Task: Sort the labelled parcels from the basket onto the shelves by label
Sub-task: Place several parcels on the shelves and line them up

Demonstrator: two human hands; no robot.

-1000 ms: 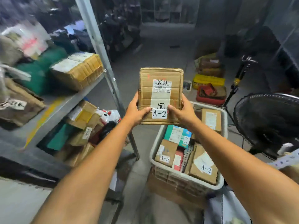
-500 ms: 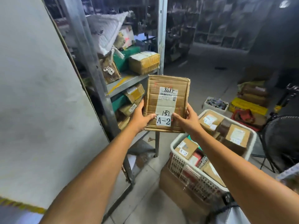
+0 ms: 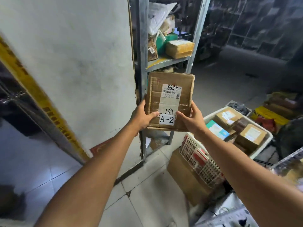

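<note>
The view has swung left since the earlier frame — basket [image 3: 262, 154] now off right, shelves [image 3: 168, 62] behind. Left hand [image 3: 144, 116] and right hand [image 3: 191, 118] both grip the A-2 parcel [image 3: 169, 100], held up — shelf not found yet.

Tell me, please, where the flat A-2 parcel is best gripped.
By its lower side edges, one hand from each side: the parcel is flat and broad; the left hand and right hand hold it so, thumbs beside the A-2 label.
</note>
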